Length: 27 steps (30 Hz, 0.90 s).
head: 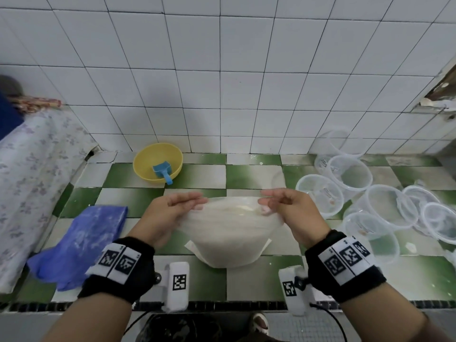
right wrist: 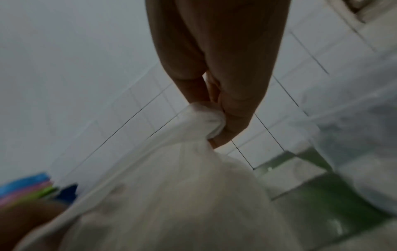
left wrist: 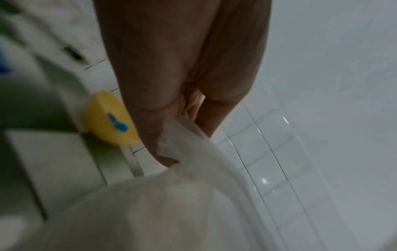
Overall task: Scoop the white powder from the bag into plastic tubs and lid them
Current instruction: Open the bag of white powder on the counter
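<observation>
Both hands pinch the top corners of a translucent plastic bag of white powder [head: 229, 233] standing on the green-and-white checkered tile counter [head: 254, 174]: left hand [head: 170, 213] at its left corner, right hand [head: 293, 213] at its right. Clear plastic tubs [head: 350, 176] cluster to the right.

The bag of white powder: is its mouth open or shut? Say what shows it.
Open. Left hand and right hand each pinch one side of the bag rim, pulling it apart; powder shows inside.
</observation>
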### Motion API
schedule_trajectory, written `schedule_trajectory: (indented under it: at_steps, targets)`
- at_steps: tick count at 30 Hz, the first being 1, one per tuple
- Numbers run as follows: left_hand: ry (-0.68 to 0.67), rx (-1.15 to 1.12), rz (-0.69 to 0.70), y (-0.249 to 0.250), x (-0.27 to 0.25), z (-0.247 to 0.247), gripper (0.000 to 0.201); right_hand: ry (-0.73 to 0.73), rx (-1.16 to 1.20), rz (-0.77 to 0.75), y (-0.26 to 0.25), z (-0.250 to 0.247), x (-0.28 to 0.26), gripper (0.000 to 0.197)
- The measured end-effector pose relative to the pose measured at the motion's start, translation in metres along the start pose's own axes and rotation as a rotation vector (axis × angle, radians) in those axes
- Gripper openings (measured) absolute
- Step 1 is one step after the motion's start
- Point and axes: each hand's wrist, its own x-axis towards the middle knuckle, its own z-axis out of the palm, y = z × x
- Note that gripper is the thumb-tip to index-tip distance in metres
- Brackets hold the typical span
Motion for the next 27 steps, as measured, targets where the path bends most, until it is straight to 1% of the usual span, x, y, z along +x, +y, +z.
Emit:
schedule_trajectory:
  at_steps: [3, 6, 8, 10, 13, 15, 17, 19, 20, 22, 24, 26, 27]
  targets:
    - [-0.001, -0.390, -0.119, -0.003, 0.002, 0.003, 0.027, -0.027, 0.376, 0.200, -0.003, -0.003, 0.003, 0.030]
    - [0.036, -0.651, -0.149, -0.008, 0.007, 0.007, 0.032, -0.005, 0.720, 0.365, -0.002, -0.003, 0.007, 0.043]
    - [0.078, -0.722, -0.146, -0.013, 0.009, 0.008, 0.033, 0.032, 0.848, 0.423, 0.001, -0.001, 0.011, 0.048]
    - [0.120, -0.746, -0.138, -0.018, 0.011, 0.008, 0.035, 0.056, 0.905, 0.440, 0.003, 0.002, 0.012, 0.050]
    - [0.139, -0.739, -0.132, -0.020, 0.010, 0.009, 0.035, 0.060, 0.890, 0.424, 0.007, 0.001, 0.014, 0.056]
    - [0.122, -0.644, -0.134, -0.018, 0.009, 0.007, 0.034, 0.059, 0.797, 0.388, 0.008, -0.001, 0.012, 0.052]
    - [0.101, -0.489, -0.167, -0.017, 0.009, 0.001, 0.033, 0.074, 0.594, 0.345, 0.009, -0.004, 0.009, 0.043]
    - [0.098, -0.332, -0.239, -0.015, 0.005, -0.005, 0.033, 0.095, 0.374, 0.323, 0.010, -0.006, 0.005, 0.036]
    - [0.098, -0.281, -0.272, -0.014, 0.003, -0.006, 0.032, 0.107, 0.277, 0.323, 0.011, -0.006, 0.003, 0.034]
    - [0.104, -0.259, -0.307, -0.013, -0.001, -0.006, 0.033, 0.123, 0.142, 0.337, 0.011, -0.007, 0.000, 0.032]
    - [0.138, -0.312, -0.306, -0.012, -0.002, -0.005, 0.036, 0.121, 0.144, 0.352, 0.009, -0.006, -0.004, 0.027]
    - [0.169, -0.413, -0.328, -0.010, -0.003, -0.003, 0.041, 0.103, 0.281, 0.383, 0.007, -0.005, -0.007, 0.022]
    - [0.170, -0.470, -0.352, -0.009, -0.005, -0.002, 0.043, 0.097, 0.378, 0.408, 0.005, -0.006, -0.008, 0.023]
